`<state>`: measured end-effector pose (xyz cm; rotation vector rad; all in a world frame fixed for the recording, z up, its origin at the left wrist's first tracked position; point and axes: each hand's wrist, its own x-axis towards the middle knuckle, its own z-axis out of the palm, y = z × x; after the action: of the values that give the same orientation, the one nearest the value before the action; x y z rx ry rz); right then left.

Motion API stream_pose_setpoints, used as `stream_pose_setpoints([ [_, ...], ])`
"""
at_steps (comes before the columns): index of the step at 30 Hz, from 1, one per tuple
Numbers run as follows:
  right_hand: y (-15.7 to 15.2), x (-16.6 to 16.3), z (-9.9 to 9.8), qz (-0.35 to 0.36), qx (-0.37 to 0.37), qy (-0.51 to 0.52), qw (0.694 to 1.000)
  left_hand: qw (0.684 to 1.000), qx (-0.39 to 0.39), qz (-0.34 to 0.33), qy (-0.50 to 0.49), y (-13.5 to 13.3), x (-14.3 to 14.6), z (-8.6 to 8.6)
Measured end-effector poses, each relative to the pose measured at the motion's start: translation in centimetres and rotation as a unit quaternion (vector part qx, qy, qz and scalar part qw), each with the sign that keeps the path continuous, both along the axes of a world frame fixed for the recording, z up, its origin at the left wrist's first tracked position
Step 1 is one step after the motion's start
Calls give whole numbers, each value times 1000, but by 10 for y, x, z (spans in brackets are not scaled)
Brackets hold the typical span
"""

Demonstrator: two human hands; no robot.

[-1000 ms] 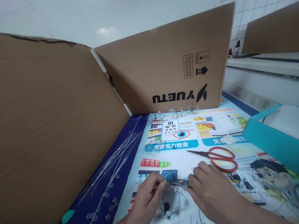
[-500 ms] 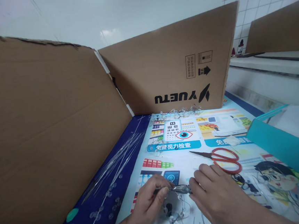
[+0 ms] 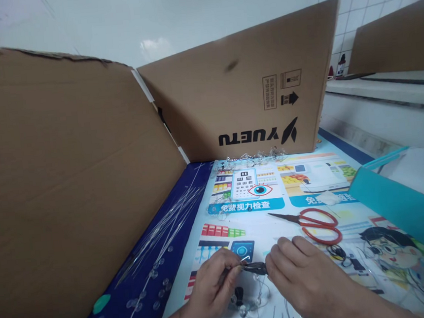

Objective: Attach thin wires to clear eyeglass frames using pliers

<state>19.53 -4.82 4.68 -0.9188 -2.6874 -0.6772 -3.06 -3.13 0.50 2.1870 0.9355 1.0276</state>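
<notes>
My right hand (image 3: 301, 272) is closed around the handles of a pair of pliers (image 3: 257, 268), whose jaws point left. The jaws meet the fingertips of my left hand (image 3: 212, 283), which pinches a thin wire. A short bent wire end (image 3: 245, 258) sticks up above the jaws. Below the pliers hangs or lies a looped wire strand with clear beads (image 3: 243, 311); which of the two I cannot tell. Beyond my right hand lie red-handled scissors (image 3: 319, 225), blades pointing left. My fingers hide most of the pinched wire.
Straight wires (image 3: 162, 227) and loose clear beads (image 3: 154, 273) lie on the blue cloth at left, near a green oval piece (image 3: 102, 303). Beaded wire pieces (image 3: 256, 159) line the foot of the cardboard (image 3: 243, 97). A teal box (image 3: 398, 207) stands right.
The pliers have turned a little in my right hand. A bent wire end now shows above the jaws. A small dark blur has appeared in front of the cardboard.
</notes>
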Motion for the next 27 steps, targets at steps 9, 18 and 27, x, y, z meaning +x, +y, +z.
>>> stream_pose_setpoints([
  [9,1,0,-3,-1,-25,-22,999,999,-16,12,51,1,1,-3],
  [18,10,3,-13,-21,-63,39,997,996,-42,19,76,4,2,-6],
  [27,10,3,-12,-35,-94,69,993,996,-37,18,83,5,2,-6],
])
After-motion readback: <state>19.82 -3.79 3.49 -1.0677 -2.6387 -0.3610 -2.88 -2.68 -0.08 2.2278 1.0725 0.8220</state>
